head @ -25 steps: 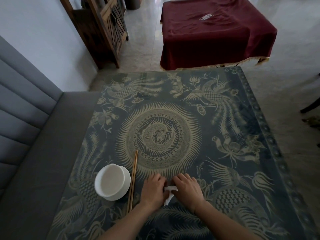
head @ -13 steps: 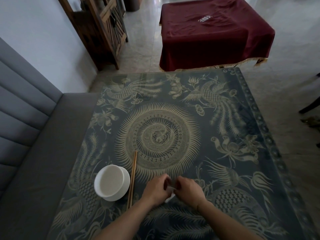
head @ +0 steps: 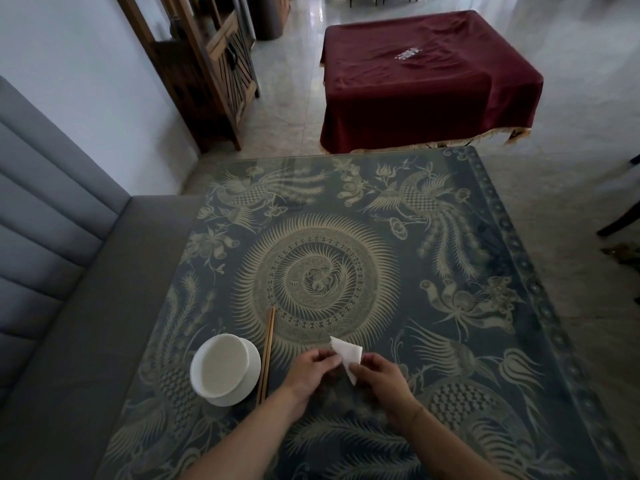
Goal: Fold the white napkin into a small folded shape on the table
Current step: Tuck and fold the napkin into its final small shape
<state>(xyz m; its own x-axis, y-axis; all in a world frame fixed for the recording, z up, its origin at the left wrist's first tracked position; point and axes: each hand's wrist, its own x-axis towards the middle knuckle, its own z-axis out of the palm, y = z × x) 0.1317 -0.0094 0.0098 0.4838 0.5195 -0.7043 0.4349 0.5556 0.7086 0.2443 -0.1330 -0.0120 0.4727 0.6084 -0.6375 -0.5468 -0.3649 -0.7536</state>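
White napkin now lifted off table, lower centre of frame; left hand and right hand both pinch it. Small triangular shape, fold looks nearly done.

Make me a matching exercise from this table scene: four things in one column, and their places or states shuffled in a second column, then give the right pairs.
Things:
1. white napkin
2. chopsticks
3. white bowl
4. red-covered table

Places or states:
A. lying straight just right of the bowl
B. standing across the floor, beyond the patterned table
C. pinched between the left hand and the right hand
D. standing near the table's left edge

Pairs: 1-C, 2-A, 3-D, 4-B
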